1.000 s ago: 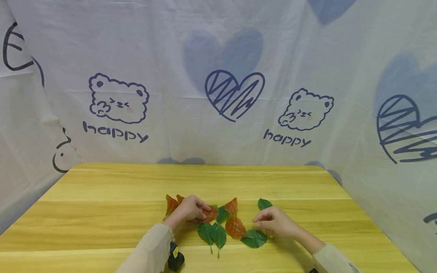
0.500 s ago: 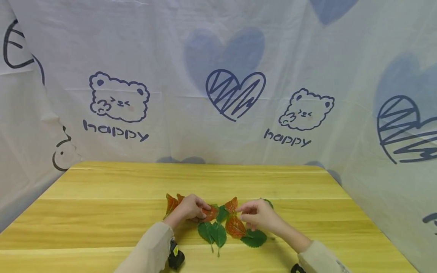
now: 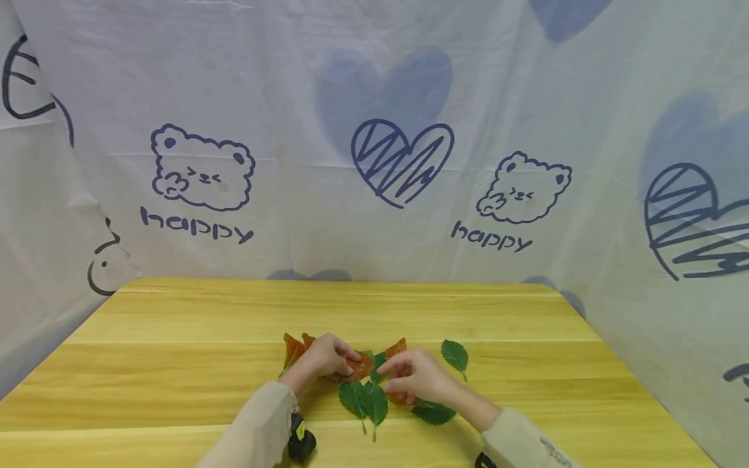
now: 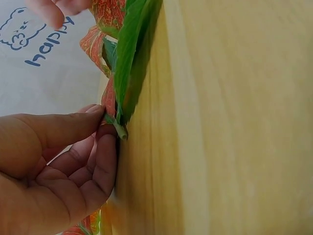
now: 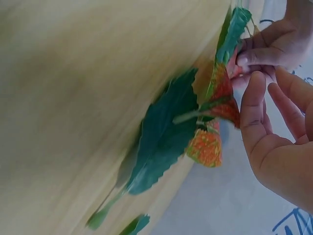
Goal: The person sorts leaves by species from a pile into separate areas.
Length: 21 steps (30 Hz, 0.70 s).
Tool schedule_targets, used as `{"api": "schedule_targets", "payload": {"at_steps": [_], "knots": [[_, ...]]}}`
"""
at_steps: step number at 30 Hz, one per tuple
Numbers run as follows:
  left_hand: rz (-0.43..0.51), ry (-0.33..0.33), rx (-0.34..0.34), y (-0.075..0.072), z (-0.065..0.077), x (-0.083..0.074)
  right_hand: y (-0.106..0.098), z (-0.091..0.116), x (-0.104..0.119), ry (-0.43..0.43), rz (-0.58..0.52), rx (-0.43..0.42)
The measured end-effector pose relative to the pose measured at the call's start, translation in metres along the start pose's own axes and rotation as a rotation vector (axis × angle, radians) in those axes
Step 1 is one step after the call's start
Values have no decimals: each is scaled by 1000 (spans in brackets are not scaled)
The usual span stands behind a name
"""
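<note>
On yellow wooden tabletop [image 3: 193, 390] | left hand [image 3: 329, 357] pinching red veined leaf [image 3: 361, 368] | right hand [image 3: 422, 376] hovering rightward, empty, fingers parted | likely arranging, next needing light pinch

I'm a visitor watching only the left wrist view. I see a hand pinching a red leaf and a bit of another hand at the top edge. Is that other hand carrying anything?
Observer: It doesn't seem so. In the right wrist view, no leaf shows in the right hand's grasp.

Visitor: The green by the red leaf in my picture is a jumble. How many green leaves lie just in front of it?

Observer: The head view shows two green leaves side by side, stems pointing toward the camera.

Visitor: Is any leaf off on its own?

Observer: Yes. In the head view, a lone green leaf lies on the wooden table to the right of the right hand, touching no other leaf.
</note>
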State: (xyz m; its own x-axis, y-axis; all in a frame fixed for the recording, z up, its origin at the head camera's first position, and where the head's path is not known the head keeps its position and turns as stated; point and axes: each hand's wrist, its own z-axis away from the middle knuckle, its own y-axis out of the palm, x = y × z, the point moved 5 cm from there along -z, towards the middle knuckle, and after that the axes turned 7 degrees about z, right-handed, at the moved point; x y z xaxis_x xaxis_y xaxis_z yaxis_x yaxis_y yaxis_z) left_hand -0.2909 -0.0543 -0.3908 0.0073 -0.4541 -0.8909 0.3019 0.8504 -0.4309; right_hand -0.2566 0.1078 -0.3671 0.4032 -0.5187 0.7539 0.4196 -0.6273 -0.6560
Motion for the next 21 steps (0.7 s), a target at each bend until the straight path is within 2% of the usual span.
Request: {"api": "schedule_targets", "payload": {"at_steps": [10,21], "knots": [[11,-4,10,0,0,1,12,-9,4,4,97,59],[4,0,11,-1,-1,2,20,-7,1,-3,132,85]]}}
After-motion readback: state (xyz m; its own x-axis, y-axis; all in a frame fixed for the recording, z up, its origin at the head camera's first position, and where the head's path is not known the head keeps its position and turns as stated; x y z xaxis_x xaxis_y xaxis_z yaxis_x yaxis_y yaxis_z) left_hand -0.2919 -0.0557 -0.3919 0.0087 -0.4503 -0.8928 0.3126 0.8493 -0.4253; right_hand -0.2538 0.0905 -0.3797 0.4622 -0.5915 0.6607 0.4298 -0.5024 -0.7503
